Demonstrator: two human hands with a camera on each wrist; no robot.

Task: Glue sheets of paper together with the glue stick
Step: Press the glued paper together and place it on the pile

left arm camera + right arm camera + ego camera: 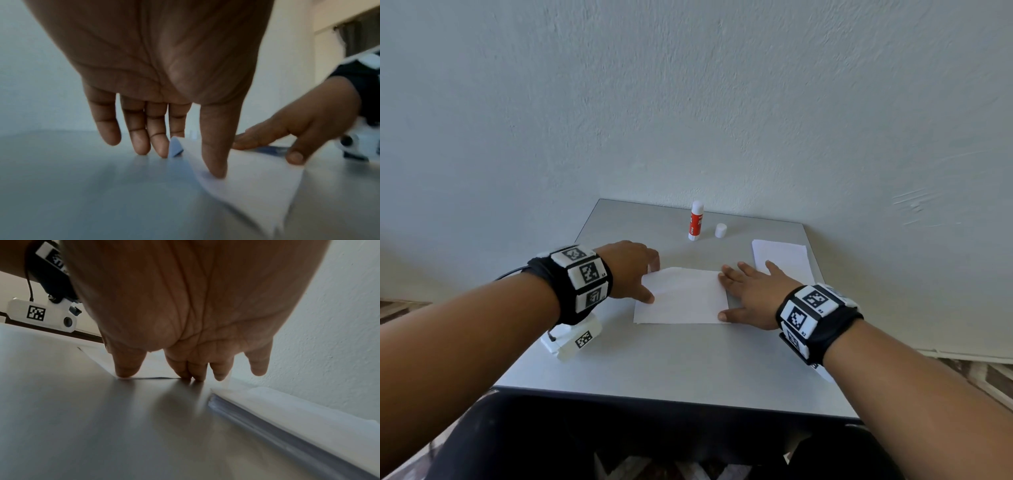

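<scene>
A white sheet of paper (681, 296) lies in the middle of the grey table (671, 356). My left hand (635, 274) rests at its left edge, thumb pressing the paper (246, 175) and straight fingertips at the far left corner, which curls up a little. My right hand (750, 294) lies flat with straight fingers touching the right edge, thumb on the near right corner. The red and white glue stick (695, 221) stands upright and uncapped at the back, its white cap (720, 230) beside it.
A stack of white sheets (782, 258) lies at the table's right side, also seen as the stack of white sheets (287, 415) close to my right fingers. The table stands against a pale wall (688, 102). Its near edge is at the bottom.
</scene>
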